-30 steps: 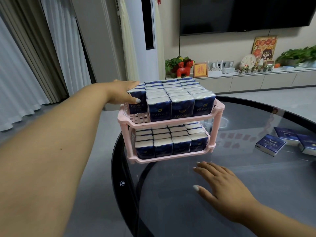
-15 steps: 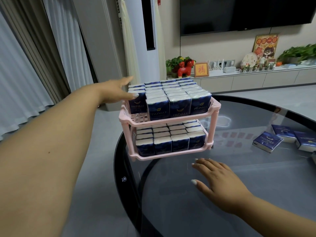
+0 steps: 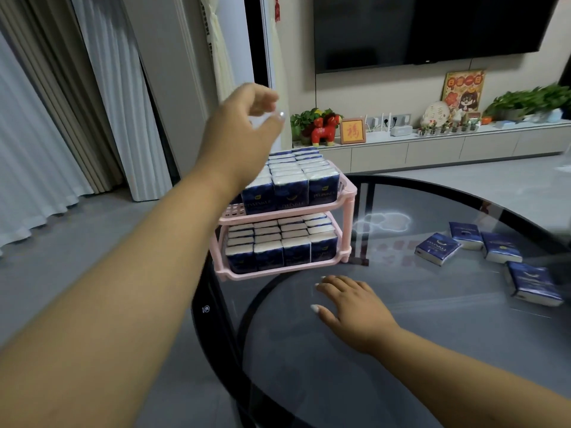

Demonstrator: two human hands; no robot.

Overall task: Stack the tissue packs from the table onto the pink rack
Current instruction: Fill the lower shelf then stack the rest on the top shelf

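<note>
Right of the flat, spread right hand (image 3: 352, 307), loose packs (image 3: 438, 248) look light, soft, slippery: pinch their long edges; left hand (image 3: 244, 125) hangs loosely curled, empty.

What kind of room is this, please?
Most likely a home living room: a wall-mounted TV, a low cabinet under it with plants and ornaments, and long curtains on the left. The work happens on a round glass table.

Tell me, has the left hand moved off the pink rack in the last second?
Yes. The left hand has lifted up and away from the top-tier tissue packs on the pink rack and now hovers above them, holding nothing.
</note>
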